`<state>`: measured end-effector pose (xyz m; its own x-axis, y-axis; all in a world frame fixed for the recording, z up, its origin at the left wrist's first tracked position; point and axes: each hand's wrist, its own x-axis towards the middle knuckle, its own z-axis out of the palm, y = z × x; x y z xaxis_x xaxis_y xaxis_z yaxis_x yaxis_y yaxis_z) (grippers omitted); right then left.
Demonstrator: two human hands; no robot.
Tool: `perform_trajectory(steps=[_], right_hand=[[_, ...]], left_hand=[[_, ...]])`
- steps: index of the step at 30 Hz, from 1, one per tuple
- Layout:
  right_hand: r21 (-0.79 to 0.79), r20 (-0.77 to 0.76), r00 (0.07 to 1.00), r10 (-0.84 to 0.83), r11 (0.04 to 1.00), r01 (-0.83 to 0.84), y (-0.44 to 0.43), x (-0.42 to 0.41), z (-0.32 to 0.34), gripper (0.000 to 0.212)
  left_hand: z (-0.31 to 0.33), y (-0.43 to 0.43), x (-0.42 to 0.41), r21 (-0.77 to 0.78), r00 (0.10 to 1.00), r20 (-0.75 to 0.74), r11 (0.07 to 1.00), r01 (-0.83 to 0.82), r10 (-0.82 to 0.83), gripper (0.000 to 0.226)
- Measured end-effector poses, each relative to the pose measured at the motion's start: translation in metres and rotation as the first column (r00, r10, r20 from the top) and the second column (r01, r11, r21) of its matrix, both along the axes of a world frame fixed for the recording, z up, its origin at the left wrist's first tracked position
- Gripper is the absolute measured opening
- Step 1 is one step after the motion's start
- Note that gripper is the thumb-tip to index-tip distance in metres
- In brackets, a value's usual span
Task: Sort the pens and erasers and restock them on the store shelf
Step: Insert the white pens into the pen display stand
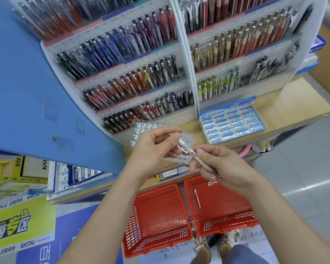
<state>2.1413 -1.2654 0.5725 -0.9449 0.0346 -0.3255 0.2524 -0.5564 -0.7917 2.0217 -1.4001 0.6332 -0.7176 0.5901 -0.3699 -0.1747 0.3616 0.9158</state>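
Slanting between both hands above the shelf (286, 105) ledge, the white pen (191, 151) is pinched at its top by the left hand (156, 147) and gripped lower by the right hand (223, 168), over two red floor baskets, the right basket (229, 223) holding a second pen (197, 200) beside the left basket (156, 239), with a blue box (236, 104) full of erasers (232, 124) on the shelf

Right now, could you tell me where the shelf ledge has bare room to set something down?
The wooden ledge is bare right of the eraser box. Left of the box, white pens in clear packaging crowd it.

Stationery shop, tiered pen racks (133, 73) (eraser box (232, 124) below)
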Motion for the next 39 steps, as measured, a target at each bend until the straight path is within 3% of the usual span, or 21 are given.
perform_trajectory(steps=[4,11,14,18,22,29,34,39], right_hand=[[0.032,0.071,0.996,-0.046,0.999,0.044,-0.001,-0.003,-0.003,0.023],[0.404,0.186,0.918,-0.35,0.879,0.253,0.004,-0.011,-0.036,0.011],[0.436,0.229,0.886,-0.404,0.856,0.278,0.001,-0.015,-0.049,0.009],[0.434,0.255,0.903,-0.346,0.875,0.213,-0.013,-0.022,-0.059,0.008],[0.412,0.281,0.891,-0.356,0.884,0.223,-0.023,-0.026,-0.064,0.02],[0.36,0.28,0.877,-0.39,0.89,0.28,-0.025,-0.026,-0.068,0.022],[0.29,0.288,0.865,-0.411,0.898,0.33,-0.026,-0.026,-0.068,0.016],[0.239,0.305,0.843,-0.444,0.892,0.383,-0.028,-0.027,-0.069,0.017]], left_hand=[[0.004,-0.004,-0.003,-0.084,0.988,-0.153,0.996,-0.027,0.014,0.009],[0.004,-0.02,-0.014,-0.112,0.859,-0.489,0.965,-0.235,0.152,0.017],[-0.001,-0.027,-0.016,-0.19,0.762,-0.646,0.959,-0.21,0.039,0.01],[-0.014,-0.027,-0.009,-0.284,0.625,-0.768,0.95,-0.13,-0.144,0.011],[-0.031,-0.021,-0.004,-0.351,0.554,-0.791,0.934,-0.066,-0.258,0.015],[-0.052,-0.016,-0.003,-0.436,0.547,-0.763,0.899,-0.04,-0.345,0.019],[-0.049,-0.011,-0.005,-0.48,0.573,-0.734,0.875,-0.059,-0.364,0.011],[-0.038,-0.011,-0.008,-0.501,0.66,-0.663,0.864,-0.039,-0.355,0.012]])
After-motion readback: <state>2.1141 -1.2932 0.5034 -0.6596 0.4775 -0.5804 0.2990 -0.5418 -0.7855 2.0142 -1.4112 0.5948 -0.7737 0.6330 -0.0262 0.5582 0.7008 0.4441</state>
